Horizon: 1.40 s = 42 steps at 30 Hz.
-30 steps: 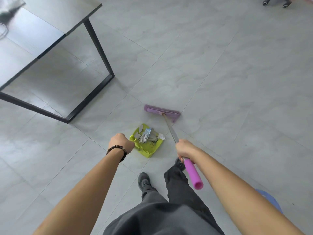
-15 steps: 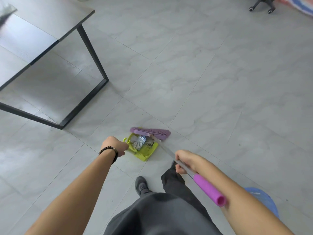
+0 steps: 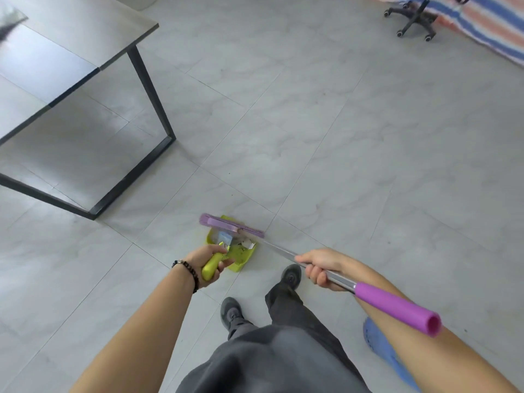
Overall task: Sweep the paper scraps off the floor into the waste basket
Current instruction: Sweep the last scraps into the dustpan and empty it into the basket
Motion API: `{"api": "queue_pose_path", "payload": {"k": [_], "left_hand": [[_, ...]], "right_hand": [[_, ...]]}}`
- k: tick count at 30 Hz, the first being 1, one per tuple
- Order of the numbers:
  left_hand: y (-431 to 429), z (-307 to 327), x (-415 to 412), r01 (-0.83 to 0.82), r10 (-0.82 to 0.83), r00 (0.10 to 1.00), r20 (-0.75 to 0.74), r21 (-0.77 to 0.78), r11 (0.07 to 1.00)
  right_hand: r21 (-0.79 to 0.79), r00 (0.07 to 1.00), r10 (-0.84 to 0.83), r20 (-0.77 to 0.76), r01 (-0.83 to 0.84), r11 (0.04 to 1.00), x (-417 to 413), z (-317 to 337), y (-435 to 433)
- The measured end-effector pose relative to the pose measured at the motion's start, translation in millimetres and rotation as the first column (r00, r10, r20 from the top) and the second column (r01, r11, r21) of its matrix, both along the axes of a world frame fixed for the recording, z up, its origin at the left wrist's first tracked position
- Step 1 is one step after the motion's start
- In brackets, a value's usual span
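A lime-green dustpan (image 3: 243, 255) sits low over the grey tile floor, holding several paper scraps (image 3: 224, 239). My left hand (image 3: 208, 260) grips its yellow-green handle. The purple broom head (image 3: 231, 224) lies across the pan's far lip. My right hand (image 3: 320, 268) is wrapped round the broom's metal shaft, just ahead of the purple grip (image 3: 397, 306). A blue waste basket (image 3: 381, 347) shows at the lower right, mostly hidden behind my right forearm.
A grey table (image 3: 85, 32) with a black metal frame leg (image 3: 147, 89) stands at the left. An office chair base (image 3: 411, 18) and a striped cloth (image 3: 487, 21) are at the far right. My feet (image 3: 290, 275) stand just behind the dustpan.
The broom head has drawn in against the dustpan's far lip. My left hand has turned, so the handle now shows in its grip. The view has tilted up and more of the room shows.
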<state>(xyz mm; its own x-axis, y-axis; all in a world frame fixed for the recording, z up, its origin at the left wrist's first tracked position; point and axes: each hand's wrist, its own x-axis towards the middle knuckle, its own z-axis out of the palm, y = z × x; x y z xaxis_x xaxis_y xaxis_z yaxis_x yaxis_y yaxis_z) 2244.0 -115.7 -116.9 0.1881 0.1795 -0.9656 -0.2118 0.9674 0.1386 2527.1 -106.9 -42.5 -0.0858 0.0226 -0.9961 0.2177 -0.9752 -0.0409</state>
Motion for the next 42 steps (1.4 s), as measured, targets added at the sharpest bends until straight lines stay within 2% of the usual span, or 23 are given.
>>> {"api": "queue_pose_path", "payload": {"k": [3, 6, 10, 13, 16, 18, 20, 23, 25, 27, 29, 35, 39, 42], "left_hand": [[-16.2, 4.1, -10.2, -0.025, 0.025, 0.999, -0.032, 0.018, 1.0], [-32.8, 11.6, -30.1, -0.042, 0.043, 0.997, -0.062, 0.017, 0.999], [-58.0, 21.2, -50.3, -0.071, 0.071, 0.994, -0.083, 0.003, 0.997], [-76.7, 18.7, -61.6, -0.112, 0.11, 0.989, -0.099, -0.016, 0.994], [-91.3, 12.2, -70.8, -0.12, 0.114, 0.987, -0.114, -0.041, 0.992], [-94.9, 8.7, -76.9, -0.128, 0.123, 0.987, -0.103, -0.047, 0.991], [-95.1, 5.9, -81.2, -0.12, 0.116, 0.989, -0.095, -0.045, 0.992], [-91.6, 2.1, -80.9, -0.095, 0.091, 0.991, -0.102, -0.036, 0.995], [-88.5, 0.3, -76.9, -0.068, 0.064, 0.992, -0.113, -0.033, 0.997], [-86.4, 0.1, -72.2, -0.045, 0.041, 0.992, -0.117, -0.031, 0.999], [-85.5, 2.7, -70.2, -0.032, 0.029, 0.993, -0.115, -0.027, 0.999], [-91.8, 9.8, -78.9, -0.045, 0.043, 0.992, -0.118, -0.021, 0.999], [-97.1, 6.6, -81.2, -0.093, 0.092, 0.994, -0.06, -0.014, 0.996], [-100.1, -3.6, -81.1, -0.224, 0.225, 0.974, 0.001, -0.055, 0.973]], "right_hand": [[0.077, 0.999, -0.039, -0.005, 0.039, 0.996, -0.9, 9.2, 9.5], [0.161, 1.0, -0.009, 0.022, 0.006, 0.987, -19.0, 6.3, 28.5], [0.267, 0.983, 0.12, 0.139, -0.153, 0.951, -54.5, -29.6, 56.1], [0.341, 0.94, 0.228, 0.253, -0.308, 0.888, -74.8, -67.1, 65.4], [0.318, 0.871, 0.348, 0.348, -0.458, 0.83, -89.2, -97.7, 50.4], [0.275, 0.845, 0.391, 0.364, -0.499, 0.822, -98.7, -109.4, 25.6], [0.2, 0.86, 0.402, 0.315, -0.474, 0.857, -106.8, -106.4, -7.6], [0.062, 0.922, 0.35, 0.164, -0.364, 0.929, -102.0, -81.3, -43.4], [-0.022, 0.965, 0.258, 0.055, -0.257, 0.966, -84.9, -59.2, -43.1], [-0.048, 0.989, 0.145, 0.01, -0.145, 0.988, -66.5, -34.6, -28.7], [-0.021, 0.993, 0.119, 0.011, -0.119, 0.993, -55.3, -13.2, -17.1], [0.119, 0.97, 0.231, 0.072, -0.238, 0.964, -82.6, -1.2, -5.7], [0.288, 0.94, 0.287, 0.185, -0.331, 0.899, -110.7, -39.1, -7.5], [0.322, 0.913, 0.311, 0.265, -0.388, 0.864, -120.2, -79.1, -20.1]]}}
